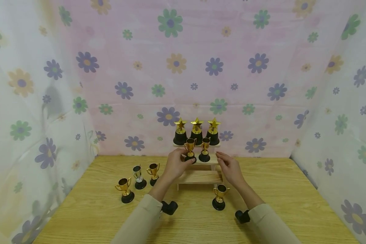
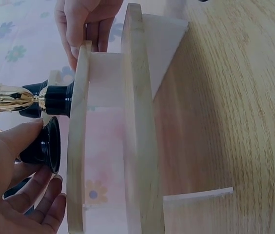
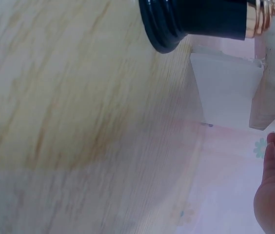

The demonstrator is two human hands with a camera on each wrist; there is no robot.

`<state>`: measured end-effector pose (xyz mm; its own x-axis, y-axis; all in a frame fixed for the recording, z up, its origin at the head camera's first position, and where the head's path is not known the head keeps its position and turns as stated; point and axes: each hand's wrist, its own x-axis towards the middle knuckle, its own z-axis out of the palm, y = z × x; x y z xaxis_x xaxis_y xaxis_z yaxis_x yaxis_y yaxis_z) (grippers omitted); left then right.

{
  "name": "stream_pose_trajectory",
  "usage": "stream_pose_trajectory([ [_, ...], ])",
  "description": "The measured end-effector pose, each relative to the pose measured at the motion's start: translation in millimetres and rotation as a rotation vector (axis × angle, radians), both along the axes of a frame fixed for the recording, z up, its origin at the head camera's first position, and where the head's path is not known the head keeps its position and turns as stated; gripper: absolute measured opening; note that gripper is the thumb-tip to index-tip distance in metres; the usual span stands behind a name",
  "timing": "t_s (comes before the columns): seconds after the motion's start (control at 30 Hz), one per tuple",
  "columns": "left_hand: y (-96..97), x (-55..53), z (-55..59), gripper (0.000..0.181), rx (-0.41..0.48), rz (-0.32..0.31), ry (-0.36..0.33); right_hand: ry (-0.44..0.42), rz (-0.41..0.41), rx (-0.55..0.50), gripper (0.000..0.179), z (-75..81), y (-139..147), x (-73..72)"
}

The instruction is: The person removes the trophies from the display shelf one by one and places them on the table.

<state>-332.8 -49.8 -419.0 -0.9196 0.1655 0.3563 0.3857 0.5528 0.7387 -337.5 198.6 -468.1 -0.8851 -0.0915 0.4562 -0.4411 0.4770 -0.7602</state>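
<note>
My left hand [image 1: 176, 165] pinches the black base of a gold trophy cup [image 1: 189, 145] at the left part of the middle step of a wooden stand [image 1: 198, 177]. In the left wrist view that cup's black base [image 2: 53, 145] is tilted and a small gap shows between it and the step. A second gold cup [image 1: 205, 145] stands upright on the same step, to the right. At the step's right end is my right hand [image 1: 231, 169], its fingers fairly straight and close against the edge; whether they press on it is hard to see.
Three gold star trophies [image 1: 196, 128] with black bases fill the top step. On the table at left stand two gold cups [image 1: 125, 185] and a silver cup [image 1: 138, 173]. Another gold cup [image 1: 221, 193] stands before the stand at right. Flowered cloth [image 1: 198, 74] hangs behind.
</note>
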Motion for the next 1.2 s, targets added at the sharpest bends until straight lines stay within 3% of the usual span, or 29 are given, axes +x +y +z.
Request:
stream_pose_trajectory([
  [0.53, -5.3, 20.0, 3.8, 0.033, -0.034, -0.036, -0.01, -0.008, 0.01, -0.01, 0.034, 0.7, 0.2, 1.3],
  [0.87, -6.2, 33.2, -1.8, 0.023, -0.021, -0.108, 0.012, -0.005, 0.004, 0.001, 0.033, 0.4, 0.0, -0.1],
  [1.2, -4.7, 45.1, -8.2, 0.023, -0.062, -0.156, 0.04, 0.02, -0.007, 0.016, 0.033, -0.2, 0.0, -0.9],
])
